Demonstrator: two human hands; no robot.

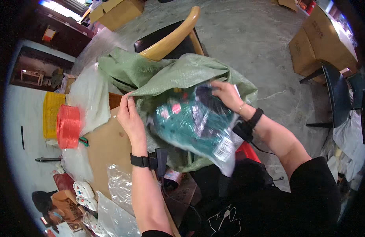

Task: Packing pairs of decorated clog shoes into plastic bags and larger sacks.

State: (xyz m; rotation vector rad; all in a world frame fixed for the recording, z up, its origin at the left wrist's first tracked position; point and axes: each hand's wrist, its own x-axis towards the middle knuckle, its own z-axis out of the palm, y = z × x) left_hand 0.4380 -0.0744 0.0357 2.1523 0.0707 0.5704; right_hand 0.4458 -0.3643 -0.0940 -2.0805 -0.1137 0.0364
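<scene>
My left hand [130,116] is closed on the rim of a pale green woven sack [170,77], pinching it between thumb and fingers and lifting its mouth. My right hand [226,95] grips the upper end of a see-through plastic package [198,122] at the sack's opening. Dark green contents with pink and red decorations show through the film, somewhat blurred; I cannot make out their exact kind. A white barcode label is on the package's lower corner. Both wrists wear black straps with small devices.
A wooden-armed chair [172,33] stands behind the sack. At left are a red twine roll [68,126], a yellow crate [53,112], white clogs [84,195] and loose plastic bags [119,213]. Cardboard boxes [322,43] and a black chair [337,94] are right. Another person [64,205] sits lower left.
</scene>
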